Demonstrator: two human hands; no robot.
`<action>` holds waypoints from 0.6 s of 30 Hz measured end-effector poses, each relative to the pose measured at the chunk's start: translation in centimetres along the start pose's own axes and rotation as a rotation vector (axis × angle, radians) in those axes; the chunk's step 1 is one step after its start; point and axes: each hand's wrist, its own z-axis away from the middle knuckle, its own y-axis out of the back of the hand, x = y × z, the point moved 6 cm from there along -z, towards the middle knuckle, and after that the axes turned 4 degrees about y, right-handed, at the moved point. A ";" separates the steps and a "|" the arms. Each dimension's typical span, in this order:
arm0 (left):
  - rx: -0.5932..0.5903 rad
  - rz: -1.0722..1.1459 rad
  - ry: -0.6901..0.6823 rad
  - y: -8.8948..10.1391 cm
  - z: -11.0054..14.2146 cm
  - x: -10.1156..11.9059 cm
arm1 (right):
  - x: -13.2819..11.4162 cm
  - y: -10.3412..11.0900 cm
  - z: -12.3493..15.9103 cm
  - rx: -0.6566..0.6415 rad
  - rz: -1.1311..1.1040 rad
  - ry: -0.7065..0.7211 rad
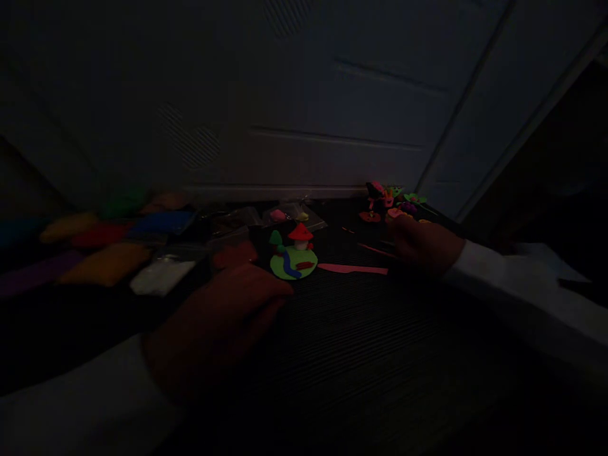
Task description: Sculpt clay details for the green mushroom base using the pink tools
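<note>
In the dim light my left hand (223,323) is closed, thumb and fingers together, just in front of a small clay scene. If anything is in it, that is hidden. The scene has a round green base (310,258) with a blue stream (288,266), a red-capped mushroom (301,234) and a green tree (276,239). Right of the base lies a pink plastic knife (354,269). My right hand (422,244) is closed with its fingers curled down, beside a thin pink stick (375,249). A thin greyish tip (387,242) shows at its fingers.
Bags of coloured clay lie to the left, among them orange (107,263), white (164,275) and blue (161,222). A clear bag (311,217) holds pink and yellow lumps. Finished clay pieces (380,193) cluster at the back right. A pale panel (304,152) rises behind the dark table (342,348).
</note>
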 end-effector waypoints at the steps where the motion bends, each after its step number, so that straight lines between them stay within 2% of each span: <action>1: -0.001 0.002 -0.003 0.0 0.0 0.0 | -0.3 0.0 0.0 0.012 -0.023 0.024; 7: 0.026 -0.003 -0.017 -0.1 0.1 -0.1 | -2.6 -0.4 0.6 -0.039 -0.122 0.161; 12: 0.031 0.010 -0.022 0.0 0.0 0.1 | -2.7 0.1 1.1 -0.148 -0.236 0.290; 14: 0.041 0.018 -0.008 0.0 0.0 0.0 | -2.2 0.0 1.2 -0.190 -0.238 0.279; 18: 0.038 0.008 0.033 -0.1 0.3 -0.3 | -1.0 -0.5 1.2 -0.206 -0.087 0.121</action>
